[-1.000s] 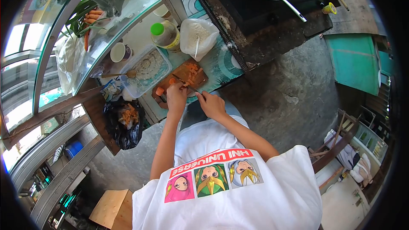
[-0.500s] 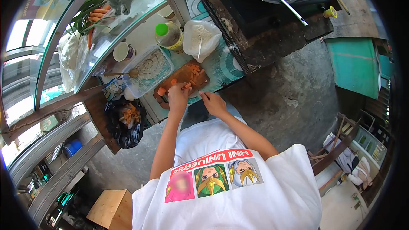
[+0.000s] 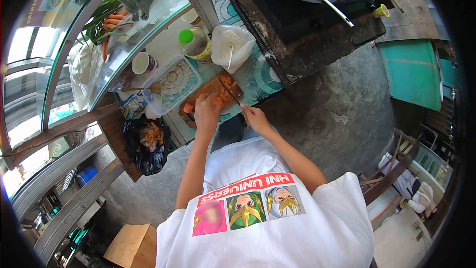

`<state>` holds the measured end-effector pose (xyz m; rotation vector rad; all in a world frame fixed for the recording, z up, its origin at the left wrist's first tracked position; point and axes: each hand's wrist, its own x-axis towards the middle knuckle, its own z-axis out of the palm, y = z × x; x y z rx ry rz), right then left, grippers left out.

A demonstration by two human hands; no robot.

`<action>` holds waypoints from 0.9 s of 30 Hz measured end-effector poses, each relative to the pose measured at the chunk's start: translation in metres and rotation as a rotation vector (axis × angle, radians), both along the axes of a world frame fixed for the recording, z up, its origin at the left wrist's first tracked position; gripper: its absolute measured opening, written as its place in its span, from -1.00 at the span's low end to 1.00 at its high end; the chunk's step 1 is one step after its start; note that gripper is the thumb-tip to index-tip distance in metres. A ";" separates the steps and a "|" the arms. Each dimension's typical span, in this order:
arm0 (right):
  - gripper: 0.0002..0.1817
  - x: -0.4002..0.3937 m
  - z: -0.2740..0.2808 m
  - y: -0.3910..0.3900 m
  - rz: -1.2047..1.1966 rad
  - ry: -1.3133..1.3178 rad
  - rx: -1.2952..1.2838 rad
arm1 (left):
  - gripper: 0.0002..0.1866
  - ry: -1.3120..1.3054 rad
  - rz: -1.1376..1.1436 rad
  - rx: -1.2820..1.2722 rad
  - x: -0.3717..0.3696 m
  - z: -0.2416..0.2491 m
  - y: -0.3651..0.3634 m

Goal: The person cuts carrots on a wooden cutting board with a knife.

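My right hand is closed round the handle of a knife, whose dark blade points away from me across the wooden cutting board. My left hand rests at the board's near side, its fingers curled down at a carrot piece; the fingertips are partly hidden. Small cut carrot bits lie by the blade at the far right of the board. A thicker carrot chunk sits at its left end.
Behind the board stand a plastic tub with pale batter, a green-capped bottle and a bag of white powder. A black bag with peelings hangs left. At the upper right is a stove with a ladle handle.
The knife blade now shows clearly, lying over the carrot bits at the board's right. My right hand has shifted slightly right, and my left fingers have drawn back a little left.
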<state>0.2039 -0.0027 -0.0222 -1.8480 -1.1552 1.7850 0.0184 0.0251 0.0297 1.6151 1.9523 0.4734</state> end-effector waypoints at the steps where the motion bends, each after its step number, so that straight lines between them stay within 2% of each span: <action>1: -0.34 0.002 0.002 -0.001 -0.015 0.024 -0.043 | -0.65 0.034 -0.048 0.004 0.000 -0.001 0.001; 5: -0.35 0.008 -0.006 -0.005 -0.036 0.039 -0.065 | -0.62 0.104 -0.159 -0.050 0.002 -0.005 0.011; 9: -0.34 0.011 -0.001 -0.007 0.049 -0.045 -0.037 | -0.60 0.159 -0.129 -0.023 0.001 -0.006 0.011; 12: -0.34 0.005 -0.003 -0.018 0.087 -0.034 -0.042 | -0.60 0.141 -0.060 -0.147 0.001 -0.008 0.005; 15: -0.32 0.001 -0.002 -0.021 0.091 -0.045 -0.024 | -0.61 0.122 -0.017 -0.089 0.001 -0.010 -0.003; 17: -0.31 -0.001 0.000 -0.020 0.100 -0.076 -0.029 | -0.60 0.150 0.006 0.112 0.003 -0.007 -0.008; 20: -0.30 -0.003 0.007 -0.016 0.120 -0.194 0.011 | -0.63 0.135 0.073 0.030 0.005 0.004 -0.011; 23: -0.36 -0.005 0.034 0.001 0.174 -0.274 -0.072 | -0.64 0.093 0.062 -0.089 -0.002 -0.008 -0.014; 27: -0.38 -0.014 0.045 0.005 0.204 -0.315 -0.017 | -0.69 0.047 0.081 0.081 -0.002 -0.013 -0.011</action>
